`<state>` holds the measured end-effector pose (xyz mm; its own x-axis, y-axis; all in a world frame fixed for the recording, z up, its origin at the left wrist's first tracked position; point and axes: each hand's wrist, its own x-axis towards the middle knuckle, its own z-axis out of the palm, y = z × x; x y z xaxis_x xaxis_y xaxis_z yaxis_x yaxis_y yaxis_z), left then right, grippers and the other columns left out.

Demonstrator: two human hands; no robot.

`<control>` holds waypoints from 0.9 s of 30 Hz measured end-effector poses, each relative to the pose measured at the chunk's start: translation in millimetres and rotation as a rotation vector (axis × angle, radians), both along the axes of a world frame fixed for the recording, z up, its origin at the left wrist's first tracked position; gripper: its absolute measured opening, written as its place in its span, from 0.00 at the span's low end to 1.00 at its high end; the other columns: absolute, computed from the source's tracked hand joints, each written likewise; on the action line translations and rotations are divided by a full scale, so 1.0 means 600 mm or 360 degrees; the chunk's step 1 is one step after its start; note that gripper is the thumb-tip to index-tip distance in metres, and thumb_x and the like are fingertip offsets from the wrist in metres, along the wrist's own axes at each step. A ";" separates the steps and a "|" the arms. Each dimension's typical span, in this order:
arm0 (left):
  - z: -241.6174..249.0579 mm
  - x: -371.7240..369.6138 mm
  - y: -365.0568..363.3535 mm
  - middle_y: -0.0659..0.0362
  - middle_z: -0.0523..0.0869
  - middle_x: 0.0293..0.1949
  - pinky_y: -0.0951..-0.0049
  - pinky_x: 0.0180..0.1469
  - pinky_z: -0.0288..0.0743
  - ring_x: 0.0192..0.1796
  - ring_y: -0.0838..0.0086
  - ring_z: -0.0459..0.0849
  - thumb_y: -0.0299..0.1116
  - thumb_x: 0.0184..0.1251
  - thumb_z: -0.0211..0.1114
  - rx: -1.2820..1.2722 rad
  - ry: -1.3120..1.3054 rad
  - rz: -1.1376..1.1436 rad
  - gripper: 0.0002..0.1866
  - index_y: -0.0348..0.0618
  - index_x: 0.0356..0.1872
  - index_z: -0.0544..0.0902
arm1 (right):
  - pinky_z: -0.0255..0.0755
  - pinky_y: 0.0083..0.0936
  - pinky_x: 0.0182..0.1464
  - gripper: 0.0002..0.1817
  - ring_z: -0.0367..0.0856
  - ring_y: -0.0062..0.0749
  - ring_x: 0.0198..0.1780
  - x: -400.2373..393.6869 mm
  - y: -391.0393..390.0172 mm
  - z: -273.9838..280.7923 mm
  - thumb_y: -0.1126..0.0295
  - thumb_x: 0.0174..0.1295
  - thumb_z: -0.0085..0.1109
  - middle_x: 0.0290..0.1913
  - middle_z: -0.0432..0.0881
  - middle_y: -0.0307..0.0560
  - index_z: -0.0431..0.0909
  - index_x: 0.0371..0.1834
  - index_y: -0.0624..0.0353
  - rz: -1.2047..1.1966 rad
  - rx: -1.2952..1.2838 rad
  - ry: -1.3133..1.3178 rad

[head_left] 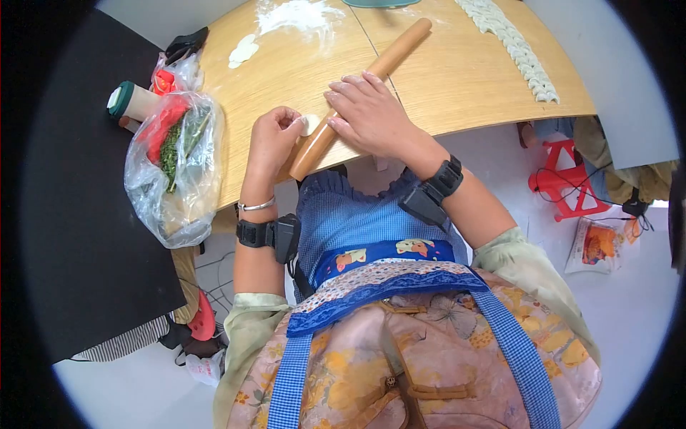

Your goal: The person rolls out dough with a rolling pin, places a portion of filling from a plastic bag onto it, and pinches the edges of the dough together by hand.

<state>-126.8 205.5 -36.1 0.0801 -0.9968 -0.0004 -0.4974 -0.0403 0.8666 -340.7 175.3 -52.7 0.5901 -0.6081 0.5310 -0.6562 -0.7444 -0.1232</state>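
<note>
Near the table's front edge, my left hand (275,139) pinches the edge of a small round dough wrapper (310,125) between thumb and curled fingers. The wrapper lies right beside a wooden rolling pin (404,48), which runs diagonally over the table. Over the pin's lower half lies my right hand (375,114), palm down, fingers across the wood and dusted with flour. Farther back on the left are several flat dough wrappers (243,51), overlapping each other. Behind them spreads a patch of white flour (296,18).
A long row of pleated dumplings (518,56) lines the table's right side. A green-rimmed item (380,3) shows at the far edge. Left stand a plastic bag of greens (175,168) and a green-lidded container (132,102). A red stool (568,179) is on the floor at right.
</note>
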 end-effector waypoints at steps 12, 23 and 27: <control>-0.005 0.016 -0.013 0.57 0.85 0.27 0.72 0.36 0.73 0.30 0.75 0.79 0.41 0.75 0.57 -0.0038 -0.0117 0.0009 0.20 0.30 0.35 0.85 | 0.67 0.42 0.63 0.21 0.79 0.45 0.55 0.089 -0.065 0.037 0.56 0.71 0.48 0.47 0.85 0.54 0.85 0.41 0.61 0.0080 0.0187 0.0124; -0.001 -0.002 -0.007 0.58 0.85 0.25 0.76 0.35 0.75 0.29 0.78 0.81 0.30 0.62 0.69 -0.0054 -0.0278 -0.0036 0.09 0.33 0.33 0.85 | 0.50 0.47 0.78 0.28 0.62 0.45 0.75 -0.012 0.004 0.004 0.54 0.74 0.42 0.70 0.72 0.54 0.71 0.68 0.63 -0.0034 0.0106 0.0073; 0.000 -0.005 -0.001 0.58 0.85 0.26 0.75 0.36 0.75 0.30 0.77 0.81 0.30 0.62 0.69 0.0033 -0.0052 0.0035 0.08 0.33 0.33 0.84 | 0.50 0.48 0.78 0.27 0.62 0.45 0.76 -0.027 0.021 0.009 0.54 0.74 0.43 0.69 0.72 0.54 0.72 0.67 0.63 -0.0033 0.0117 0.0043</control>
